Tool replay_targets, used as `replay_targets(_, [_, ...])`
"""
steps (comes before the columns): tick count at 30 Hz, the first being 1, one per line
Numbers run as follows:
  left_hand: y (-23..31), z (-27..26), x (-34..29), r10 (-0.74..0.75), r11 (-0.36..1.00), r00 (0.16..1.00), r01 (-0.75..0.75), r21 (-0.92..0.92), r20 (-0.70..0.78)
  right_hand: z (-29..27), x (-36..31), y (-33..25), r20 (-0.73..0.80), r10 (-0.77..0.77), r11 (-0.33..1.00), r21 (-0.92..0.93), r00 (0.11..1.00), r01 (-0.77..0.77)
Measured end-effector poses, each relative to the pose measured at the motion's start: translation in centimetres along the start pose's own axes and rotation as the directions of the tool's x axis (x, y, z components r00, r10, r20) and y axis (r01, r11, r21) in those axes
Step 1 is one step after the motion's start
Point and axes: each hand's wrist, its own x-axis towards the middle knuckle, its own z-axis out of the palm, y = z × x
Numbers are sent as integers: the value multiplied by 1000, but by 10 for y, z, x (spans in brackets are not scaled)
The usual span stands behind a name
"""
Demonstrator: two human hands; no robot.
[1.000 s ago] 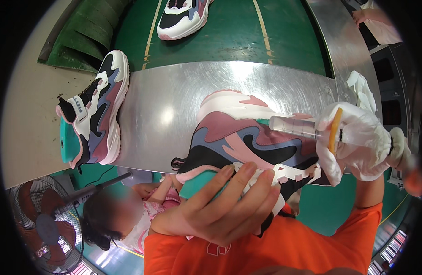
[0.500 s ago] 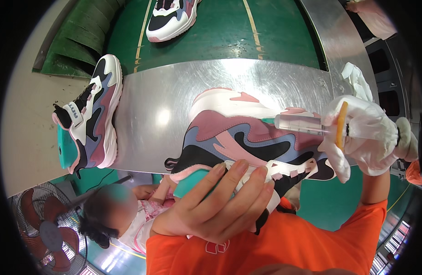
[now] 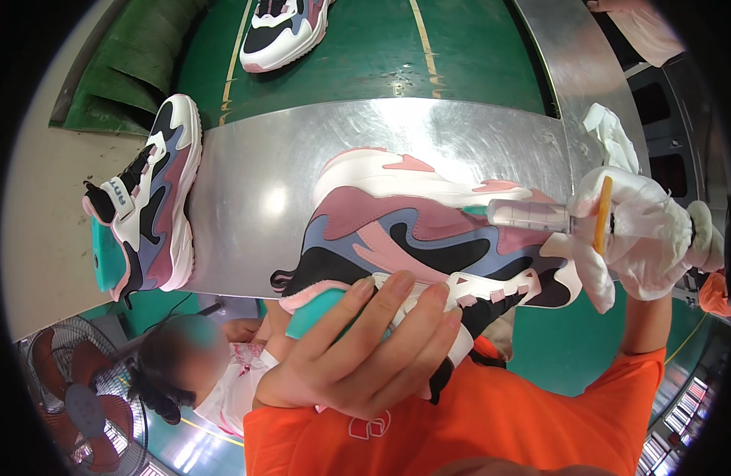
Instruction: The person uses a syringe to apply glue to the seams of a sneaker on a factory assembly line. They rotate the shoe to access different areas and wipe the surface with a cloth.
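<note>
The bare fingers of your left hand (image 3: pixel 364 347) grasp a smooth, stitched sneaker (image 3: pixel 353 216), tipped sideways at the near edge of the scratched metal table (image 3: pixel 237 178); your gloved right hand (image 3: pixel 639 230) clasps a clear, green-tipped syringe (image 3: pixel 532 216). Left lies a second sneaker (image 3: pixel 172 198); farther, a green belt (image 3: pixel 357 75) carries another shoe (image 3: pixel 286 40).

Mauve-blue-black sneaker (image 3: pixel 419 213) mid-frame, side up, sole (image 3: pixel 377 176) toward top; clear syringe (image 3: pixel 530 216) center-right, teal tip (image 3: pixel 475 211) at sole edge.
</note>
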Motion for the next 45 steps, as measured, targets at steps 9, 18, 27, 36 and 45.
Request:
replay_targets(9, [1, -5, -1, 6, 1000, 999, -6, 2, 45, -11, -11, 3, -23, -19, 1000, -17, 1000, 18])
replay_targets(18, [-3, -5, -1, 39, 999, 996, -39, 4, 77, -12, -21, -2, -27, 12, 1000, -9, 1000, -12])
replay_targets(27, [-1, -4, 0, 10, 1000, 998, -11, 22, 62, -15, -32, -1, -49, 25, 1000, -2, 998, -25])
replay_targets(36, [-1, -4, 6, 9, 1000, 998, -9, 0, 65, -22, -46, 0, -154, 77, 996, 54, 985, -69])
replay_targets(45, [3, -6, 12, -25, 999, 994, 21, 32, 102, -27, -64, 18, -248, -40, 986, 145, 968, 78])
